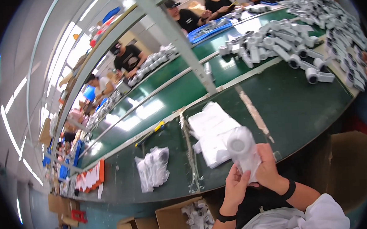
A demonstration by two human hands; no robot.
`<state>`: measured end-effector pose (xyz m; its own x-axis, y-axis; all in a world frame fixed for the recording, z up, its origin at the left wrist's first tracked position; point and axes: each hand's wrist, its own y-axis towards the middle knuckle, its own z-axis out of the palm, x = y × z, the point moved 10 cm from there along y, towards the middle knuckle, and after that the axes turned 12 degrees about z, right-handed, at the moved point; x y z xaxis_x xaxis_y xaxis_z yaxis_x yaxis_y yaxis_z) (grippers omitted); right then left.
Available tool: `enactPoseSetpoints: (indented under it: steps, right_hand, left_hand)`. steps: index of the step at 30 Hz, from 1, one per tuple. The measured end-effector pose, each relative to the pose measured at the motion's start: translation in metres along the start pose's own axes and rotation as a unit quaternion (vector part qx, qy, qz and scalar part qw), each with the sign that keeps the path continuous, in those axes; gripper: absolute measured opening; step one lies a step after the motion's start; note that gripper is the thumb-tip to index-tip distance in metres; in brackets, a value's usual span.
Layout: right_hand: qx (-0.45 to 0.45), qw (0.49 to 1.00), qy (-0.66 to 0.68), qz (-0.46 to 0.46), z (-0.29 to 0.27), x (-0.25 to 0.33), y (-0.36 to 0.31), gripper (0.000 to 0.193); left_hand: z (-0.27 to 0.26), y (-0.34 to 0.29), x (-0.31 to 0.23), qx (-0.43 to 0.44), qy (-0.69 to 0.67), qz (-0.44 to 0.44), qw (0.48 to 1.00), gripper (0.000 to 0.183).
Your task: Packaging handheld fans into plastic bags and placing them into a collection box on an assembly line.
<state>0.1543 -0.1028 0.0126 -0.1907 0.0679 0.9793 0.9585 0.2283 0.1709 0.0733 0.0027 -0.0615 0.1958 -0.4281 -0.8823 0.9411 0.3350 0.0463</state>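
A white bullet-shaped security camera (240, 144) in a clear plastic bag is held upright over the table edge, its round head at the top. My left hand (237, 182) is closed around the lower left of it, fingers on the bag. On its other side my right hand (267, 168) grips the lower body. Just behind it lies a stack of white plastic bags (211, 129) on the dark green table (300, 103). Several bagged cameras (153, 169) rest side by side farther left.
Loose white cameras (280, 41) are heaped at the far right. Below the table stands a cardboard box (173, 222) with bagged pieces inside. A yellow-and-black tool (159, 126) and orange-and-white boxes (90, 177) lie to the left. A metal post (179, 39) rises beyond the table; several people work across the belt.
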Motion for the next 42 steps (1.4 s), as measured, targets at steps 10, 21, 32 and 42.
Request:
enactPoseSetpoints:
  steps: [10,21,32,42]
  right_hand:
    - [0.199,0.968,-0.073,-0.132,0.058,0.011,-0.026,0.011]
    - [0.213,0.976,-0.031,0.038,0.035,-0.053,-0.002,0.015]
    - [0.186,0.981,-0.048,-0.009,0.033,-0.047,-0.003,0.013]
    - [0.22,0.973,0.006,0.073,0.014,-0.039,0.0,0.019]
  left_hand:
    - [-0.098,-0.035,-0.091,-0.139,-0.081,0.185,0.97,0.039]
    - [-0.349,-0.152,-0.278,-0.547,0.491,0.244,0.633,0.042]
    - [-0.401,-0.1,-0.238,-0.499,0.49,0.154,0.697,0.034]
    - [-0.175,-0.019,-0.164,-0.21,0.468,0.312,0.799,0.015]
